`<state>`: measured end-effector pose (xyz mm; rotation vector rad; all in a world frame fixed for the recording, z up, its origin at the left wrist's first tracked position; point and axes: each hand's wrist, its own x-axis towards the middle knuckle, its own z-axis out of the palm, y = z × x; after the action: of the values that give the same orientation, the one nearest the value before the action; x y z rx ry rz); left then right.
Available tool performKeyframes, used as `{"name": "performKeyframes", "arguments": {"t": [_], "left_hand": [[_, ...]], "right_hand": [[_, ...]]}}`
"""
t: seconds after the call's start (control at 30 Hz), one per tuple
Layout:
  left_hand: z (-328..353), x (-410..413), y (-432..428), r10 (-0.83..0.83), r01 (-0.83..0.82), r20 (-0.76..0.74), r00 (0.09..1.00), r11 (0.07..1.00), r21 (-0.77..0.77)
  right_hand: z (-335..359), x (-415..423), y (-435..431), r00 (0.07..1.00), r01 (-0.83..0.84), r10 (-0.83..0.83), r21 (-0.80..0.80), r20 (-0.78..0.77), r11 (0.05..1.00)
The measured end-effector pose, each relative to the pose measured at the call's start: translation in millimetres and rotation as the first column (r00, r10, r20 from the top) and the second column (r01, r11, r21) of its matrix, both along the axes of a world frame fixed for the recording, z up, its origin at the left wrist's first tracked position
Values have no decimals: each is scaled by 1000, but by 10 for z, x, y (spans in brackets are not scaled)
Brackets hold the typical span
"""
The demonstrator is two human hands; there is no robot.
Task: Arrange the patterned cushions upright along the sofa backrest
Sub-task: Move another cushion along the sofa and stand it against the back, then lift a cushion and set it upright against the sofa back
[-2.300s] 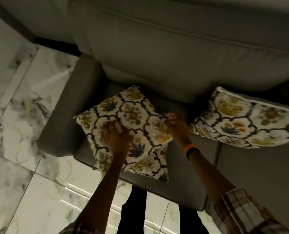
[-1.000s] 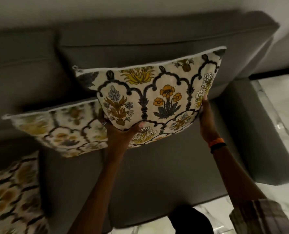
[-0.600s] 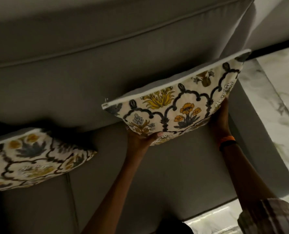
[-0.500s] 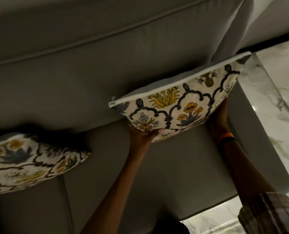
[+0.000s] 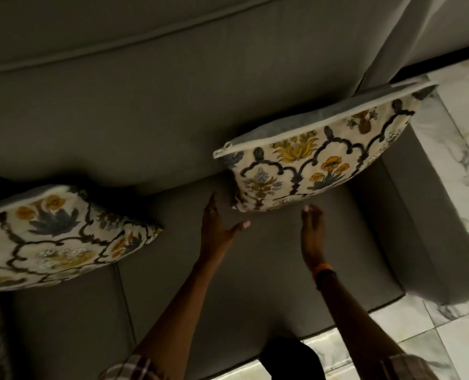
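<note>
Matt grey upholstery on the sofa (image 5: 151, 111), printed woven cloth cushions (image 5: 310, 160), glossy marble floor (image 5: 463, 187).

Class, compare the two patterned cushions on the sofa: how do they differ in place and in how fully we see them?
The right cushion stands by the armrest, whole in view; the left cushion sits further along, cut off by the picture's edge. Both hands hover just before the right cushion; none is near the left cushion. Both share the floral print and lean on the backrest.

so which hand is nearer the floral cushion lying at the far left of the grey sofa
Left. The left hand is open over the seat between the two cushions, apart from the left floral cushion. The right hand sits farther right, below the upright floral cushion.
</note>
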<state>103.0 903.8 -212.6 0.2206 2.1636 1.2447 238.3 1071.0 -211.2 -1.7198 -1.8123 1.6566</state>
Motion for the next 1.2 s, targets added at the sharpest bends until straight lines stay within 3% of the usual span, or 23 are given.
{"name": "performKeyframes", "arguments": {"t": [0.13, 0.27, 0.43, 0.57, 0.7, 0.77, 0.83, 0.9, 0.97, 1.0, 1.13, 1.2], "left_hand": [[-225, 58, -1112, -181, 161, -68, 981, 959, -234], [-277, -30, -2644, -321, 196, -212, 923, 866, -460], [-242, -278, -4938, -273, 23, -352, 895, 818, -575], [-292, -451, -6631, -152, -149, -389, 909, 751, -643], [-379, -624, -7851, 102, -360, -416, 904, 709, -607], [-354, -756, -8197, 334, -493, -364, 869, 639, -590], [-419, -900, -8498, 671, -665, -210, 711, 546, -510], [-478, -1040, -8779, 846, -761, 27, 533, 493, -422], [-441, -1180, -8986, 858, -805, 208, 469, 513, -298], [-349, -1256, -9004, 850, -819, 230, 474, 522, -239], [131, -1685, -9207, 863, -869, 115, 491, 495, 1], [300, -1953, -9361, 866, -858, 1, 500, 496, 136]], "right_hand": [[-222, -145, -1192, 950, -291, 281, 61, 138, 955], [-327, -519, -2720, 796, -595, 544, 186, 265, 782], [-280, -1043, -4796, 627, -779, 715, 271, 309, 566], [-306, -1371, -6121, 551, -832, 787, 252, 277, 494], [-401, -1705, -7079, 563, -824, 817, 9, 122, 567], [-434, -1875, -7454, 661, -740, 750, -171, -8, 650], [-489, -1994, -7741, 735, -671, 667, -272, -122, 689], [-540, -2069, -7905, 756, -651, 620, -329, -208, 684], [-405, -2174, -8060, 766, -643, 592, -308, -251, 702], [-403, -2221, -8089, 766, -642, 584, -278, -268, 714], [-49, -2539, -8358, 785, -602, 520, -216, -335, 769], [46, -2763, -8440, 757, -640, 548, -242, -355, 729]]}}
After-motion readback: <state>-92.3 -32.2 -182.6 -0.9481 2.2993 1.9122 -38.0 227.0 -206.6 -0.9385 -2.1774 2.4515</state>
